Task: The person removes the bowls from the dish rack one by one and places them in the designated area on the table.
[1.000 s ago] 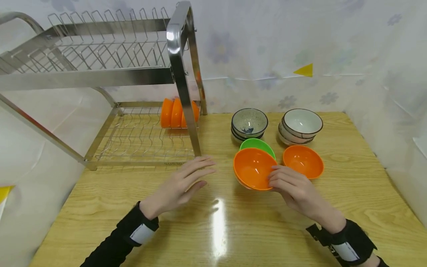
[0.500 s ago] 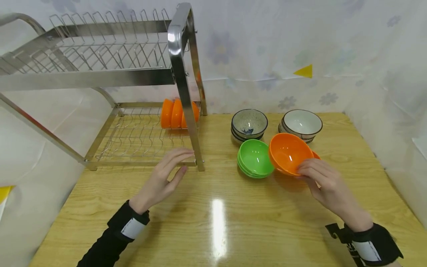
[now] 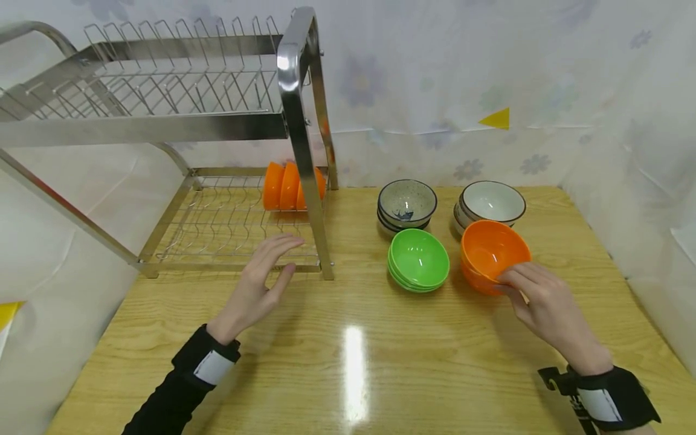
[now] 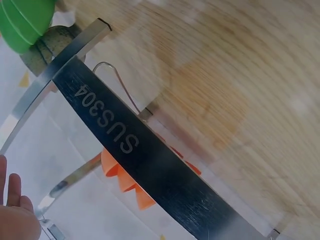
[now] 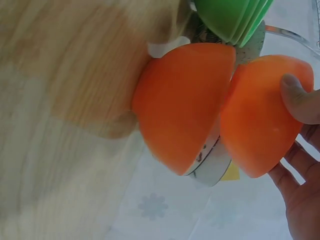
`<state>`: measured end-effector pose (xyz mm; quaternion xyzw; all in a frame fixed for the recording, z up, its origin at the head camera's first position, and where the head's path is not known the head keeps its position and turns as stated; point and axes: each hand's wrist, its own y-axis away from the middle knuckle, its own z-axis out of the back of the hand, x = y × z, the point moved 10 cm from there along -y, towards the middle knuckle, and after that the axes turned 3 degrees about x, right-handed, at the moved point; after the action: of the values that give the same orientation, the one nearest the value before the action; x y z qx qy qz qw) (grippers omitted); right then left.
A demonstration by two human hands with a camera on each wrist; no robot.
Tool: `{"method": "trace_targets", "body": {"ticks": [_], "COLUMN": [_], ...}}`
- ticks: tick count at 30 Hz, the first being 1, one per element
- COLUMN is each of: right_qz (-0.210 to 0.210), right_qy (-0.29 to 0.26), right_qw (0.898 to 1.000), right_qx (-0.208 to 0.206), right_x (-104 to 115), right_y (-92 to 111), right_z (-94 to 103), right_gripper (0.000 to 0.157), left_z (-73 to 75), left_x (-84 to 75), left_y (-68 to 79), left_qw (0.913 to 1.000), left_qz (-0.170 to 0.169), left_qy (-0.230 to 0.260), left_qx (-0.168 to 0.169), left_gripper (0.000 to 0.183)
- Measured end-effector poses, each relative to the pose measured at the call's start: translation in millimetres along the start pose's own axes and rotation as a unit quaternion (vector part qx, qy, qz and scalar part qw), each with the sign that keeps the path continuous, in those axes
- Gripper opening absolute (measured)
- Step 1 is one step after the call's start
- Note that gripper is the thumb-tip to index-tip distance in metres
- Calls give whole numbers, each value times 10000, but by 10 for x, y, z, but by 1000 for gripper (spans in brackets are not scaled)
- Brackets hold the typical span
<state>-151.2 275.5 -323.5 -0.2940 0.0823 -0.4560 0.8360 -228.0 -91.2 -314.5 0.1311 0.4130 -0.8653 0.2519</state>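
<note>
My right hand (image 3: 551, 308) pinches the near-right rim of an orange bowl (image 3: 493, 244), thumb on its outside. That bowl is held over another orange bowl (image 3: 476, 281) on the table; in the right wrist view the held bowl (image 5: 265, 117) is tilted against the rim of the lower one (image 5: 180, 107). Just left stands a stack of green bowls (image 3: 418, 257). My left hand (image 3: 251, 293) hovers by the front rail of the metal dish rack (image 3: 296, 90), fingers extended and holding nothing. On the rack's lower shelf several orange bowls (image 3: 273, 186) stand on edge, partly behind a post.
Behind the green stack are grey speckled bowls (image 3: 408, 202); to their right, white dark-rimmed bowls (image 3: 493, 200) are stacked, partly covered by the held bowl. A floral sheet (image 3: 402, 78) hangs behind the wooden table (image 3: 304, 362). The rack's upper tier (image 3: 179, 90) has wire slots.
My right hand has carried the orange bowl rightward from over the green stack, uncovering it, and lowered it over the other orange bowl. My left hand has drawn back left toward the rack.
</note>
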Motion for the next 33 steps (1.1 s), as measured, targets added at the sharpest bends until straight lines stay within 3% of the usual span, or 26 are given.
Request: {"method": "trace_targets", "body": {"ticks": [3, 7, 12, 16, 23, 29, 33], "right_qz": [-91, -182, -435, -597, -636, -543, -445], "right_qy": [43, 187, 401, 304, 24, 48, 39], "right_qw": [9999, 9994, 9963, 9953, 9973, 9980, 9983], "right_qx": [88, 235, 619, 698, 379, 326, 364], "right_x": [-61, -130, -205, -236, -219, -163, -123], "right_y": [46, 97, 146, 145, 107, 59, 43], "right_z": [-38, -96, -201, -242, -179, -135, -137], "right_gripper": [44, 9, 17, 15, 30, 39, 40], "left_z": [-4, 14, 44, 73, 163, 207, 196], "left_x": [33, 72, 190, 386, 906, 1293, 1504], "left_y": [9, 13, -12, -51, -149, -236, -266], "left_qw": [10000, 9998, 9982, 9928, 9601, 9259, 9053], "left_qz": [86, 201, 561, 1190, 2732, 3680, 4129], "left_qy": [-11, -5, -149, -83, 420, 613, 827], "left_qx": [28, -55, -152, -54, 419, 592, 550], "left_gripper": [51, 51, 54, 59, 63, 67, 68]}}
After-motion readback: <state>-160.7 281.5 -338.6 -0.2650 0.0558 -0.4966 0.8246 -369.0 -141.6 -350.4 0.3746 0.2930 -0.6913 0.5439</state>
